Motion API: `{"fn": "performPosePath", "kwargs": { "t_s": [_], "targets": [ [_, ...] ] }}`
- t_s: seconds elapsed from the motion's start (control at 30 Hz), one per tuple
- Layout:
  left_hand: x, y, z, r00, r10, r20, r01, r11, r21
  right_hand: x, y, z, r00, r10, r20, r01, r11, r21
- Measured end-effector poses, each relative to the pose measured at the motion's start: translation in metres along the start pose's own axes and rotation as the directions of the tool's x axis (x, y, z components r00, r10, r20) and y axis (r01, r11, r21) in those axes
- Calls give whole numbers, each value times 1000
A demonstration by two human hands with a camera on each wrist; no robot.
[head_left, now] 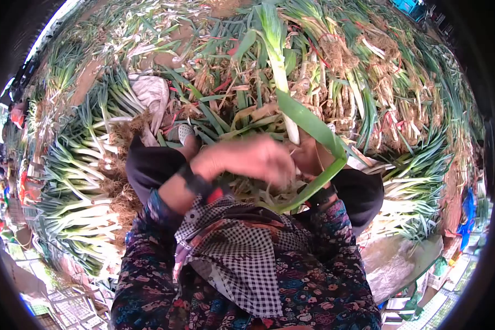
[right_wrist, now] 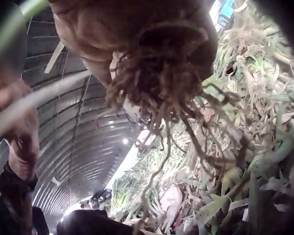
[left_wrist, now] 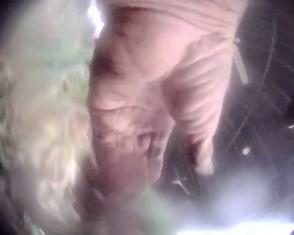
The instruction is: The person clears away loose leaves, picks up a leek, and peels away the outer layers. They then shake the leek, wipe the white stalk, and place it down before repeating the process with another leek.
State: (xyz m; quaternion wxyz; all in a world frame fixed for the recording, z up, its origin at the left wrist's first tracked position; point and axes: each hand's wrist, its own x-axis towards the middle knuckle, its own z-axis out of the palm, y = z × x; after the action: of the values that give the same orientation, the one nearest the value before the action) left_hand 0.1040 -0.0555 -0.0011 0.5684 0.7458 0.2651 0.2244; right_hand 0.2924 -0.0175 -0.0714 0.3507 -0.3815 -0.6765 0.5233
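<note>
Checked cloth covers the person's front, below the working hands. The left hand is blurred beside the right one; whether its fingers pinch anything cannot be told. The right hand is closed round the base of one leek, which stands almost upright with its green tops pointing away from the person. Brown roots hang from that hand. A long leaf bends from beside the shaft and loops toward the lap; whether it is fully loose is unclear. The held leek's shaft looks white and mostly bare, so its stripping seems well along, with that leaf perhaps the remaining part. Off to either side lie a left row and a right row of pale-shafted leeks, seemingly finished, the left one with roots on. Farther ahead, bundles look brown, dry-skinned and untouched, so much appears left. Beyond them spread scattered leaves, and an arched roof stretches behind.
</note>
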Motion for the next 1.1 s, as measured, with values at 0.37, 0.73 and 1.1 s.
{"fn": "performPosePath", "kwargs": {
  "t_s": [0.37,0.73,1.1],
  "targets": [
    [30,-99,-85,410,-61,-910,-516,807,-286,-40,33,33,980,-192,58,199,968,-153],
    [18,-90,-72,164,39,-986,-455,890,-40,-42,35,53,995,-56,-78,14,891,-454],
    [29,-91,-71,24,333,-943,-131,936,327,-31,40,47,997,-41,-67,-6,814,-581]
  ]
}}
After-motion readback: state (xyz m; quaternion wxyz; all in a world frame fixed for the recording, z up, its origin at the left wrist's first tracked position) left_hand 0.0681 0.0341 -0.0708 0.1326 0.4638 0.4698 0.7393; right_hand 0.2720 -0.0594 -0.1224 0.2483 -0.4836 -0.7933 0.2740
